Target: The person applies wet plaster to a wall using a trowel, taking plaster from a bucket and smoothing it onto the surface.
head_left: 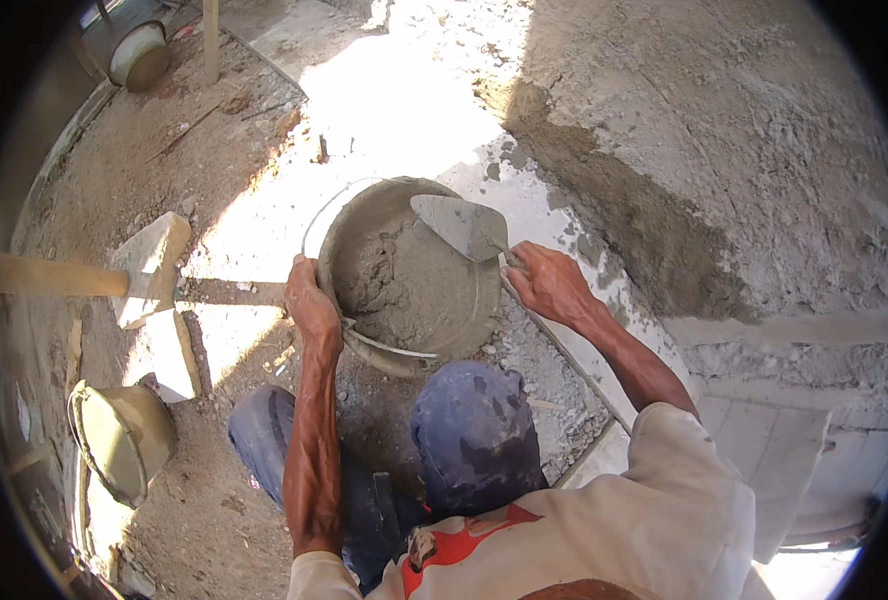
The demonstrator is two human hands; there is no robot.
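Note:
A round bucket [484, 310] of wet grey mortar [394, 275] stands on the ground in front of my knees. My left hand [311, 303] grips the bucket's left rim, its fingers partly hidden. In my right hand [552, 282] is a trowel [461, 225], held by its handle at the bucket's right side. The trowel's grey-smeared blade points left over the mortar, near the far rim. The bucket's wire handle [394, 350] lies against the near side.
Wet mortar [654, 220] lines the foot of the rough wall at right. To the left are pale blocks [154, 270] under a wooden post [54, 274] and a tilted bucket [144, 430]. Another bucket [141, 58] sits at the far left. Bright sunlight washes out the ground ahead.

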